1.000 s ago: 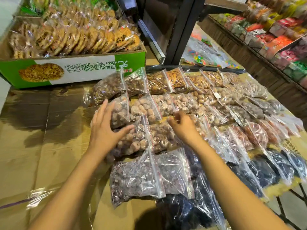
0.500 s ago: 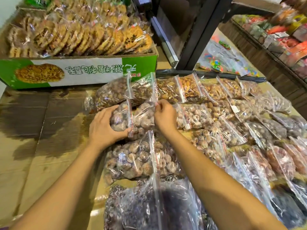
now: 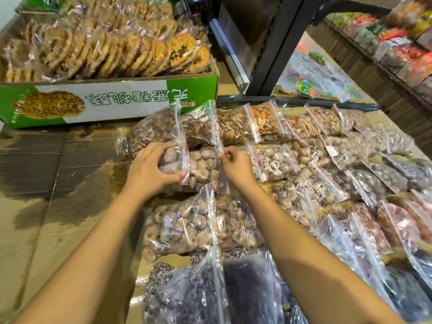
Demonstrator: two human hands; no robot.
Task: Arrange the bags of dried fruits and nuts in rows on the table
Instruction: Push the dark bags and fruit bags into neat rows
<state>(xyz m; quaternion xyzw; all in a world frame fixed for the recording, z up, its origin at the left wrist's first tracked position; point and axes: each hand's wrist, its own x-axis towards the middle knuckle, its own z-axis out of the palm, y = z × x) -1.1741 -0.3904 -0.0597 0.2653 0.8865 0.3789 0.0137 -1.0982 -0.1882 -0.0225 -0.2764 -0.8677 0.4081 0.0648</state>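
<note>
Clear zip bags of dried fruits and nuts lie in overlapping rows on a cardboard-covered table (image 3: 32,178). My left hand (image 3: 152,169) grips the leftmost bag of pale round dried fruit (image 3: 173,160) in the second row. My right hand (image 3: 236,167) pinches the zip edge of the neighbouring bag (image 3: 205,169) just to its right. Behind them lies a row of brown nut bags (image 3: 163,127) and orange ones (image 3: 264,120). Nearer me sit another pale fruit bag (image 3: 184,228) and dark fruit bags (image 3: 187,291).
A green and white carton (image 3: 131,99) of wrapped round biscuits stands at the table's back left. A black metal post (image 3: 278,50) rises behind the rows. Bags of coloured sweets (image 3: 308,83) lie beyond it. Shelves of packaged goods (image 3: 397,47) line the right side.
Both hands moved from the third row up to the second row. My left hand closed on the leftmost pale fruit bag and my right hand pinched the neighbouring bag's zip edge.
</note>
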